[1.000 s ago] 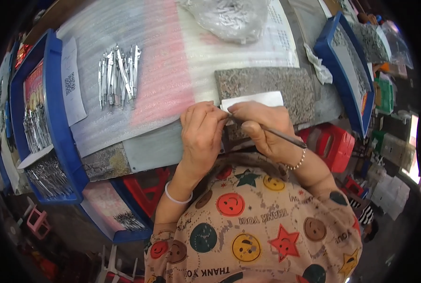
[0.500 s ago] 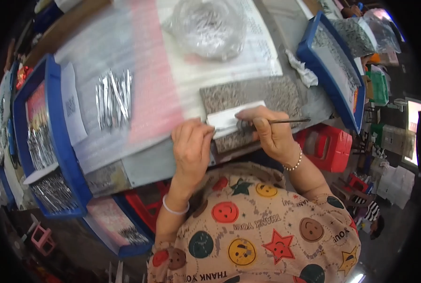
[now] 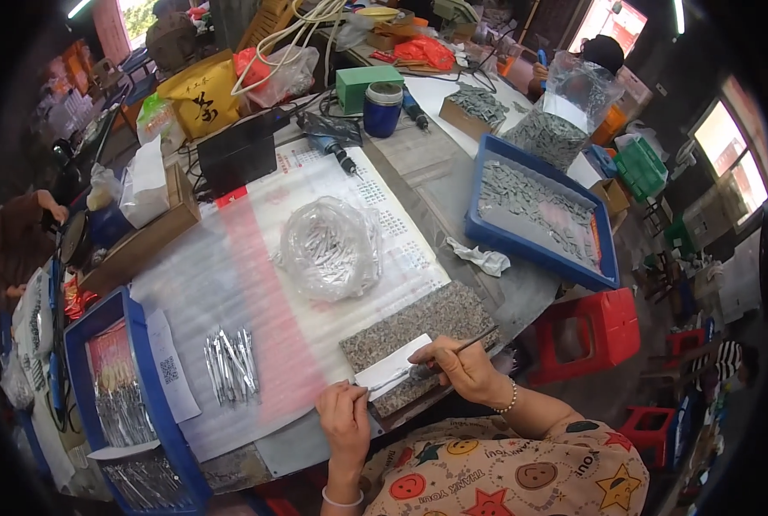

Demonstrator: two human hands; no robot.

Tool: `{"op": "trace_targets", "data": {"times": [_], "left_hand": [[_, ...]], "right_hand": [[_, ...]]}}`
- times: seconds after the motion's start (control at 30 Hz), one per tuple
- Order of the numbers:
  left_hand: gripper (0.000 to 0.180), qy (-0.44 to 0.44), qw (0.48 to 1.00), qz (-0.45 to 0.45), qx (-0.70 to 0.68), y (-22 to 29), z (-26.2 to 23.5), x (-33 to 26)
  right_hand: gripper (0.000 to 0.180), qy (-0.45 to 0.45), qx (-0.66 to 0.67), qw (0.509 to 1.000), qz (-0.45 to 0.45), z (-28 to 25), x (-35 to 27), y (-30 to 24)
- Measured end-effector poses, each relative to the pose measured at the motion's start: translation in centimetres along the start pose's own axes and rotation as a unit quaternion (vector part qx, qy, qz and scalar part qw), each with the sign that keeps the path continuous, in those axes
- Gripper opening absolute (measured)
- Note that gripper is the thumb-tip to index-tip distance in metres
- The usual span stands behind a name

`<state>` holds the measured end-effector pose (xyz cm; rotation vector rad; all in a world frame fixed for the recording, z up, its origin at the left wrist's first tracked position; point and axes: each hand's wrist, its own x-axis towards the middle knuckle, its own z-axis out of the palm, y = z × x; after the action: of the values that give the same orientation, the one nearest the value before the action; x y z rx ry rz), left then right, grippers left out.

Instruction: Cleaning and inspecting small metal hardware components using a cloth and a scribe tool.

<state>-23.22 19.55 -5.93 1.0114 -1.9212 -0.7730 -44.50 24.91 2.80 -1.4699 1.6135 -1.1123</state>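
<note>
My right hand (image 3: 466, 371) is closed around a slim dark rod-like tool (image 3: 479, 338), whose back end sticks out to the upper right. Its fingertips rest over a folded white paper (image 3: 408, 353) lying on a speckled granite slab (image 3: 457, 311). My left hand (image 3: 344, 420), with fingers pinched together, is at the slab's near left corner. It grips one end of a thin silvery strip (image 3: 389, 382) that runs along the paper toward my right hand. The strip's other end and the tool's working tip are hidden by my right fingers.
Several silvery strips (image 3: 231, 365) lie on the foam-covered table. Behind is a clear bag of small pieces (image 3: 331, 249). Blue trays stand left (image 3: 141, 344) and right (image 3: 612, 273); crumpled tissue (image 3: 477, 256) lies near the latter. A red stool (image 3: 583, 337) is at right. Other people sit farther off.
My view has tilted up, bringing the far table and room into sight. Both hands keep nearly the same hold over the slab, the right one still with the rod.
</note>
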Motion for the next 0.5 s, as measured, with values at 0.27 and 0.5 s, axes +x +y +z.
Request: {"op": "trace_targets", "data": {"times": [0.27, 0.5], "left_hand": [[0.011, 0.002, 1.000, 0.003, 0.005, 0.31, -0.21, 0.18], [0.012, 0.004, 1.000, 0.018, 0.004, -0.39, 0.37, 0.60]], "right_hand": [[0.036, -0.025, 0.013, 1.000, 0.003, 0.38, -0.62, 0.50], [0.037, 0.004, 0.001, 1.000, 0.018, 0.53, -1.00, 0.59]]}}
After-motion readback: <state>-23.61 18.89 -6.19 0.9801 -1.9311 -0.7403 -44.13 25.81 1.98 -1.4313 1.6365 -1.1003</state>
